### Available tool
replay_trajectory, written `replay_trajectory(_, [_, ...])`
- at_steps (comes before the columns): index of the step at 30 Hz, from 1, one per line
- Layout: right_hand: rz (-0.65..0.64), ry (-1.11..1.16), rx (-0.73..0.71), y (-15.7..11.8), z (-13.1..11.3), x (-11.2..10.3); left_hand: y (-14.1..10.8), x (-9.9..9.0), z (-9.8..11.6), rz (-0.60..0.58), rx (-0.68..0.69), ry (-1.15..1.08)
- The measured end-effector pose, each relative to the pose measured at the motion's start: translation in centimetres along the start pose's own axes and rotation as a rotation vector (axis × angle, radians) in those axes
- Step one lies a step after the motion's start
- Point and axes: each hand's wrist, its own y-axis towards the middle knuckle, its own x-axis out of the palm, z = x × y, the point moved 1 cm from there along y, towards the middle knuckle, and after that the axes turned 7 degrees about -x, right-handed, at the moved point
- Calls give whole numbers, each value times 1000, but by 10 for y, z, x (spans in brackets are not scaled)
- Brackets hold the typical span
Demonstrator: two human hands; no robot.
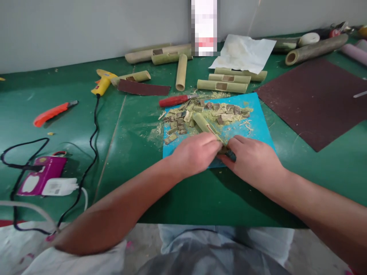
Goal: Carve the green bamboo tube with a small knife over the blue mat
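A pale green bamboo tube [203, 123] with a cut opening lies slantwise over a blue sheet [262, 128], its far end pointing up and left. My left hand [197, 152] is closed on the tube's near part. Close against it on the right, my right hand [252, 158] is closed around something dark at the tube's near end; the fingers hide most of it. Bamboo chips [181, 124] and shavings are scattered around the tube. A red-handled tool [173, 101] lies at the sheet's back left edge.
Cut bamboo tubes [222, 86] lie behind the sheet, near white paper [242, 51]. Brown sandpaper [318, 103] is at right. At left are a yellow glue gun [101, 83] with a black cord, an orange knife [53, 114] and a purple power strip [47, 173].
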Motion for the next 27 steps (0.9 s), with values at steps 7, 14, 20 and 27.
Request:
replay_trajectory(7, [30,-14,-3,-1,1,2,1,1,-2,37,-5,31])
replay_trajectory(14, [30,-5,2,0,0,0,1,-1,-1,17,7,47])
replay_trajectory(20, [34,-7,-7,-1,1,2,-1,0,1,21,37,11])
replay_trajectory(27, [9,-16,-3,0,1,1,-2,0,2,0,-3,24])
